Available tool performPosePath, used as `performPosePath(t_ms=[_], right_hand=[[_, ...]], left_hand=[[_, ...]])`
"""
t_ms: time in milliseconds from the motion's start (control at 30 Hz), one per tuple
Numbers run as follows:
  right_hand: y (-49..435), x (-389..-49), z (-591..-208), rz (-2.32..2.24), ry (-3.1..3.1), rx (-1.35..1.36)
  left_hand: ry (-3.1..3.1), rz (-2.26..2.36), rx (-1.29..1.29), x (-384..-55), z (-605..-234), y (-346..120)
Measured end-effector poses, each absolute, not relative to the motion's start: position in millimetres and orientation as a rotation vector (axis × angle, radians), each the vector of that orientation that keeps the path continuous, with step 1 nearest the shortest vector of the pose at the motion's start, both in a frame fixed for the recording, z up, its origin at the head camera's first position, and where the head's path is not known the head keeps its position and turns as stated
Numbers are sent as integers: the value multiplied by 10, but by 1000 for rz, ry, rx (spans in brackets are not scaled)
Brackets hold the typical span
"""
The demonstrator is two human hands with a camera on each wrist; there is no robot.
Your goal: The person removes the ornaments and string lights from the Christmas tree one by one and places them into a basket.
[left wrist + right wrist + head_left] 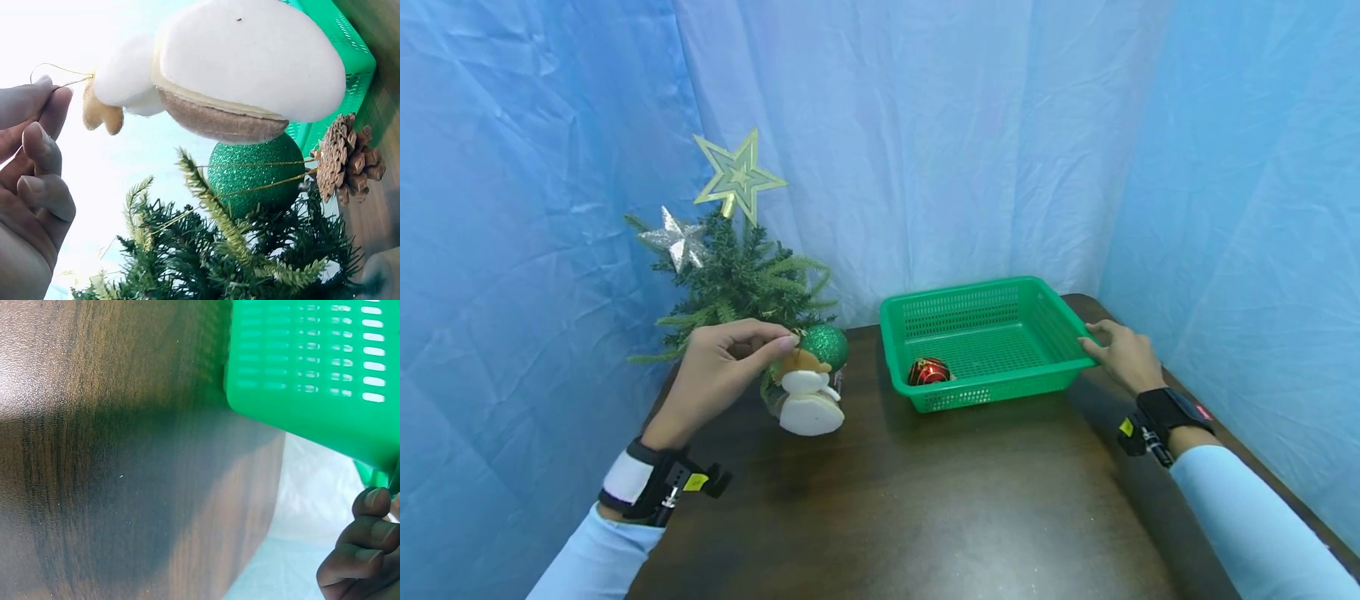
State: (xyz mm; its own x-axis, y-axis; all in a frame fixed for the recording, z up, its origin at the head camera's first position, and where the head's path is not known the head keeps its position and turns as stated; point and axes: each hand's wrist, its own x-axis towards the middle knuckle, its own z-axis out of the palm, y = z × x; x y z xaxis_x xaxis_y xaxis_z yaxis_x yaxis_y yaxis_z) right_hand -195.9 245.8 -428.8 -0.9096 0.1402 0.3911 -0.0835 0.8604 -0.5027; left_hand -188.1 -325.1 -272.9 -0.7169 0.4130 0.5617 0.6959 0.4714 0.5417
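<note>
My left hand (718, 367) pinches the thin gold hanging loop of a plush ornament between thumb and forefinger. White and rounded with brown parts, the ornament (250, 62) hangs in front of a small Christmas tree (741, 283). Just behind it on the tree are a green glitter ball (256, 178) and a pine cone (347, 159). On the other side, my right hand (1122, 357) holds the right rim of a green plastic basket (1000, 377), its fingers (359, 559) curled at the edge. A red striped bauble (929, 371) lies in the basket's near left corner.
A gold star (739, 177) tops the tree, and a silver star (676, 239) hangs at its upper left. The dark wooden table (910, 500) spreads in front of the basket. Blue cloth (925, 150) hangs behind and at both sides.
</note>
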Motion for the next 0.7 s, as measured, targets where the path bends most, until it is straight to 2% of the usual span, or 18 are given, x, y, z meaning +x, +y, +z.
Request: performPosePath(t_ms=[700], right_hand=[[2459, -1952, -4296, 781, -2639, -73]], left_hand=[[-2340, -1183, -989, -2042, -2806, -3083]])
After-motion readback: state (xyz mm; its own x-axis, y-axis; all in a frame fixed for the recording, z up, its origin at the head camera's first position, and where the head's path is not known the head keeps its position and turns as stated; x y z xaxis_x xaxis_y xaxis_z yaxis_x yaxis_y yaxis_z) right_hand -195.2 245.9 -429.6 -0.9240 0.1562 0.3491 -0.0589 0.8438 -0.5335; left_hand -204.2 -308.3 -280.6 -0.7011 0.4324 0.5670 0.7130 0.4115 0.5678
